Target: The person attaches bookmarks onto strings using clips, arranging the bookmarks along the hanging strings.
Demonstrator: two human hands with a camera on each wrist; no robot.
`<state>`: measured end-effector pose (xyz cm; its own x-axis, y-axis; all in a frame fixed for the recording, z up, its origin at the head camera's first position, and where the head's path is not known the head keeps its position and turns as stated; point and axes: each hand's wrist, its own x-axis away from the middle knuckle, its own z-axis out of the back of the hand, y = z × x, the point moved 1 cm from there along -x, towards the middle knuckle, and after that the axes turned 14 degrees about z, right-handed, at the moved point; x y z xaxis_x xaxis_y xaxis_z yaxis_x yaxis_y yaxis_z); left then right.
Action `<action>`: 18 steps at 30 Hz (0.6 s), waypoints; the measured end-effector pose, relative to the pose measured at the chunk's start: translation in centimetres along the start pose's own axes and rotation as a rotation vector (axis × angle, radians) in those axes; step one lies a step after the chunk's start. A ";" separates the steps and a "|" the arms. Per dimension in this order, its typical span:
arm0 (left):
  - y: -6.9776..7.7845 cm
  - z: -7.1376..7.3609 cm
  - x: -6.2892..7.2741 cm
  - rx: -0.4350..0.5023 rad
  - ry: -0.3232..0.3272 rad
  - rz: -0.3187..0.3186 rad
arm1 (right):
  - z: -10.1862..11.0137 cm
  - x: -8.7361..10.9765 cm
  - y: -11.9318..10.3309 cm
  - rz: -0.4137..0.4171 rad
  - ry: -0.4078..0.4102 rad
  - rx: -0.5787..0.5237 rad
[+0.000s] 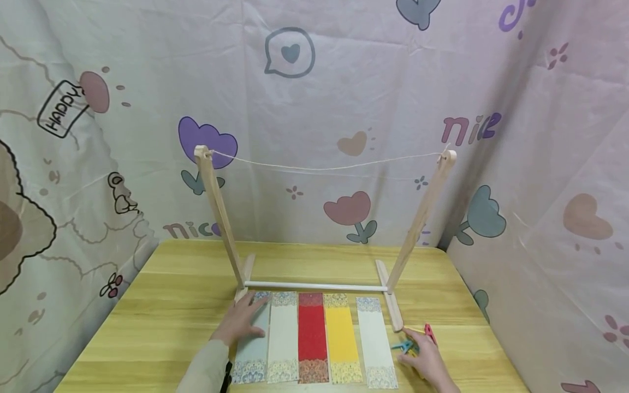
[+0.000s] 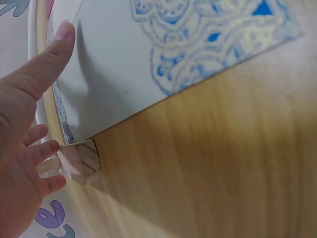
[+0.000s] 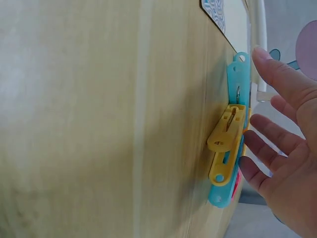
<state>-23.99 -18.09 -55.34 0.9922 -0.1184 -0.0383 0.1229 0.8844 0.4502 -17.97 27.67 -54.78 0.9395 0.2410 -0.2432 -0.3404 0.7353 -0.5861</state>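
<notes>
My left hand (image 1: 241, 321) is spread over a pale blue paper strip (image 1: 253, 349) with patterned ends, at the left of a row. In the left wrist view its thumb (image 2: 52, 59) stands above the strip, whose blue lace print shows. To the right lie a cream strip (image 1: 283, 341), a red strip (image 1: 312, 330), a yellow strip (image 1: 341, 333) and a white strip (image 1: 375, 335). My right hand (image 1: 426, 357), fingers apart, is beside small clothespins: a yellow clothespin (image 3: 225, 141) on top, a blue clothespin (image 3: 238, 82) under it, and a red clothespin (image 1: 430, 333).
Behind the strips stands a wooden frame with a left post (image 1: 218, 213), a right post (image 1: 422, 218) and a white rod (image 1: 316, 286) low between them. A thin string (image 1: 314, 168) sags between the tops. A printed cloth (image 1: 304, 109) hangs around the wooden table (image 1: 132, 322).
</notes>
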 end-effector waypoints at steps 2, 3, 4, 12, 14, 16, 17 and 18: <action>0.0 0.1 -0.2 -0.006 -0.004 -0.003 | -0.1 -0.1 0.1 0.014 -0.004 0.019; 0.0 0.1 -0.3 -0.008 -0.010 -0.002 | -0.2 -0.1 0.1 0.017 -0.004 0.024; 0.0 0.1 -0.4 -0.011 -0.015 -0.001 | -0.2 -0.1 0.2 0.020 -0.004 0.027; 0.0 0.1 -0.9 0.000 -0.041 0.005 | -0.4 -0.1 0.2 0.020 -0.025 0.168; 0.0 0.0 -1.0 -0.008 -0.042 0.007 | -0.3 -0.1 0.1 0.019 -0.034 0.203; 0.0 -0.1 -1.0 -0.012 -0.044 0.014 | -0.4 -0.2 0.0 0.019 -0.038 0.230; -0.1 -0.1 -1.0 -0.012 -0.046 0.019 | -0.4 -0.2 -0.1 0.020 -0.039 0.241; -0.1 -0.2 -1.0 -0.009 -0.047 0.023 | -0.4 -0.2 -0.2 0.023 -0.039 0.251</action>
<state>-24.99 -17.98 -55.48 0.9928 -0.1193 0.0141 0.1008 0.8911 0.4424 -18.09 27.21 -54.90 0.9340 0.2804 -0.2215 -0.3465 0.8621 -0.3696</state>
